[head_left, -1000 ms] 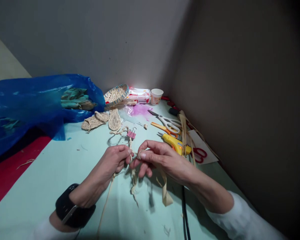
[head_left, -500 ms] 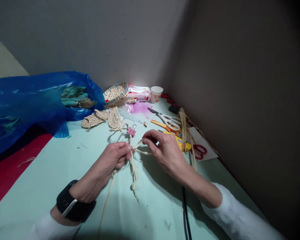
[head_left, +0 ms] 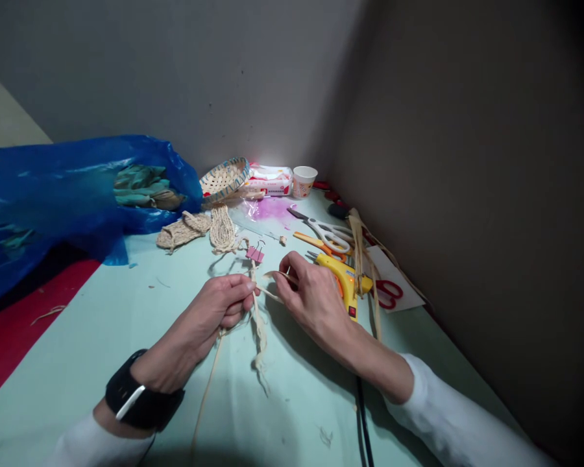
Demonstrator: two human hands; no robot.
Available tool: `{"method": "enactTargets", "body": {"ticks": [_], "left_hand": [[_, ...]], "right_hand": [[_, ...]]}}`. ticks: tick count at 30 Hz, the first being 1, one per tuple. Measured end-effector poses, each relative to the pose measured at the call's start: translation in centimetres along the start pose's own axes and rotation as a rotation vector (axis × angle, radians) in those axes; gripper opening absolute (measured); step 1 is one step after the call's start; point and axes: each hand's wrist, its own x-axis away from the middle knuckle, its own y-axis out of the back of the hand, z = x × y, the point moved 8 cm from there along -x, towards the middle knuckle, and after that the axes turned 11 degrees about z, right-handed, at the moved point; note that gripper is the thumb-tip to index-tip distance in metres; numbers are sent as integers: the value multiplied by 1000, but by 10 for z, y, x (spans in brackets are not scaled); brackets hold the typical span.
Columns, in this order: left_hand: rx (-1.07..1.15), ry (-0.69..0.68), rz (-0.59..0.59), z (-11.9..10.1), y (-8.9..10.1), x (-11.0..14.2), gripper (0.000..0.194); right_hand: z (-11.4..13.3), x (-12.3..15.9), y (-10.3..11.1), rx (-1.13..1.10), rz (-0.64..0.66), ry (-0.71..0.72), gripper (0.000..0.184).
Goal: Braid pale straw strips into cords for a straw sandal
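A pale, thin braid of plant fibre (head_left: 258, 324) lies on the table below a pink binder clip (head_left: 255, 253), its lower end frayed. My left hand (head_left: 228, 301) pinches the braid just under the clip between thumb and fingers. A loose strand (head_left: 270, 294) runs from that pinch across to my right hand (head_left: 309, 288), whose thumb and fingers are closed on it. A short curl of the strand sticks out left of the right fingertips. Another long strand (head_left: 207, 395) trails from under my left hand toward the table's front edge.
Right of my right hand lie a yellow glue gun (head_left: 350, 282), red-handled scissors (head_left: 388, 295), white-handled scissors (head_left: 328, 233) and fibre strips (head_left: 357, 243). Behind are braided coils (head_left: 222, 230), a woven basket (head_left: 225, 179) and a paper cup (head_left: 304, 181). A blue plastic bag (head_left: 68, 178) fills the left.
My right hand has shifted slightly left and down, uncovering more of the glue gun. The wide strand loop between the hands has become a straighter, tighter length. The left hand keeps its pinch.
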Motion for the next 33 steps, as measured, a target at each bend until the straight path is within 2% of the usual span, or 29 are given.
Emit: {"method": "enactTargets", "body": {"ticks": [3,7,14,20,22,27,33], "left_hand": [[14,4,7,0,-1,2,23],[22,-10,14,-1,-2,1,20],[11,-22,8,0,-1,0,20],[-21,-37,-23,-1,1,2,20],[-32,-27,-29,0,1,2,20],[-96,-26,-63,-2,1,2,22],[-91,-18,-79,-3,2,3,21]], "right_hand": [[4,1,-4,-26,5,77,7],[6,2,-10,-180,64,127,9],[6,10,-15,-456,187,84,12],[-2,14,-28,-760,329,14,10],[-7,13,-31,-791,312,-7,12],[-16,9,-26,-734,173,-32,15],[-14,9,-27,-760,232,-42,18]]}}
